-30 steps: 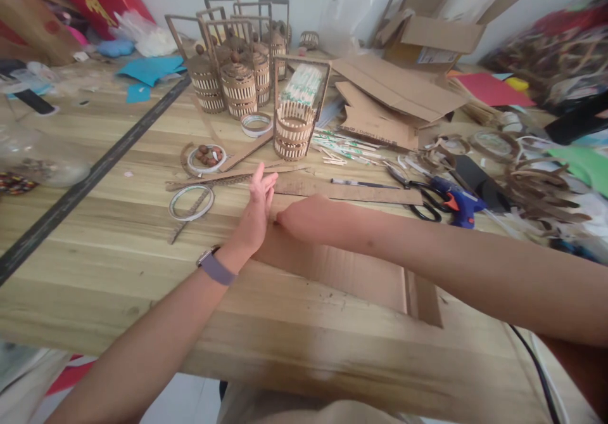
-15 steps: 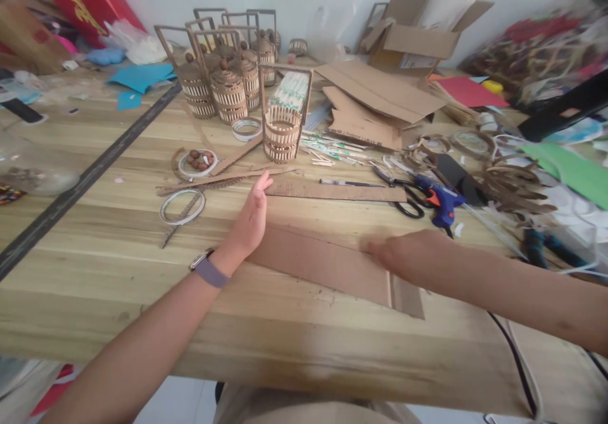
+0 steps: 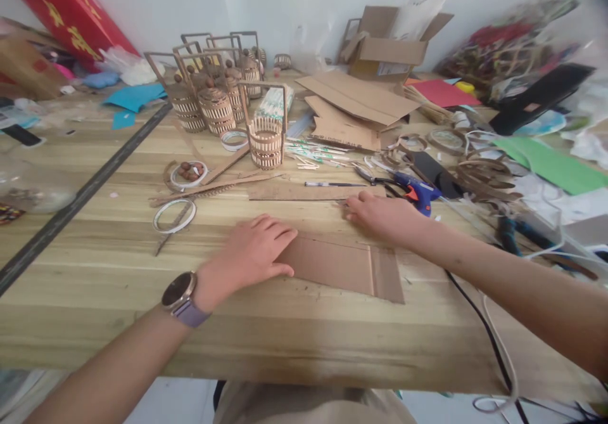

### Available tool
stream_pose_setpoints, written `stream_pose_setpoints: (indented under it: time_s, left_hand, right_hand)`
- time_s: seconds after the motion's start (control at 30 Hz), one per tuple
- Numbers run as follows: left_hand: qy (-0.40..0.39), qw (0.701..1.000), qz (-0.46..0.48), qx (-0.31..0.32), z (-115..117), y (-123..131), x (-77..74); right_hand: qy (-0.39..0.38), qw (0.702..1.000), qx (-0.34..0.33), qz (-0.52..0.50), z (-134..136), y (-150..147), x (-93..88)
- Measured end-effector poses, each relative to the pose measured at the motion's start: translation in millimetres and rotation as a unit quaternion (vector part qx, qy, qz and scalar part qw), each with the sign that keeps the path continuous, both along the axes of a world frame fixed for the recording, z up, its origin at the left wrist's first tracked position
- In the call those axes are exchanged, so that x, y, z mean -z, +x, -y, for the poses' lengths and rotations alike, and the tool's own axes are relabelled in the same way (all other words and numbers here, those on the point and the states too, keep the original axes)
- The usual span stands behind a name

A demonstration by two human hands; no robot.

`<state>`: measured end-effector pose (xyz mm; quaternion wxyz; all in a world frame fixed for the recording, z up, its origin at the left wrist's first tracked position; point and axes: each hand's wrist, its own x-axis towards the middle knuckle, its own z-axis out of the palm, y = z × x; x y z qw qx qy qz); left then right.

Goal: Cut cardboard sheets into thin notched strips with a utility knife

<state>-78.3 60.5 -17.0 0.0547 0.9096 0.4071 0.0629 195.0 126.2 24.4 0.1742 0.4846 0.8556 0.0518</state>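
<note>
Your left grip (image 3: 256, 253) flat, open, pressing cardboard sheet (image 3: 342, 265) near counter (image 3: 118, 272) front edge. Right grip (image 3: 380, 216) curled at cardboard strip (image 3: 304, 192); hold unclear. Uneven pressure may skew sheet; glue gun (image 3: 417, 191) crowds your knuckles.

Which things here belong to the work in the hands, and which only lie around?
In hand: left hand flat on the cardboard sheet; right hand beside the cardboard strip.
Lying about: glue gun, scissors, pen, small baskets, tape ring, open box.
</note>
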Motion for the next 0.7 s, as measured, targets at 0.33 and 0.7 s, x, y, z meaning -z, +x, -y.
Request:
stream_pose_setpoints:
  time_s: [0.33,0.7]
  left_hand:
    - [0.060,0.996,0.016,-0.065,18,12,-23.1]
    - [0.247,0.960,0.085,-0.100,72,8,-23.2]
  right_hand:
    - [-0.006,0.946,-0.156,-0.284,35,2,-2.5]
    - [0.243,0.885,-0.330,-0.221,73,14,-5.2]
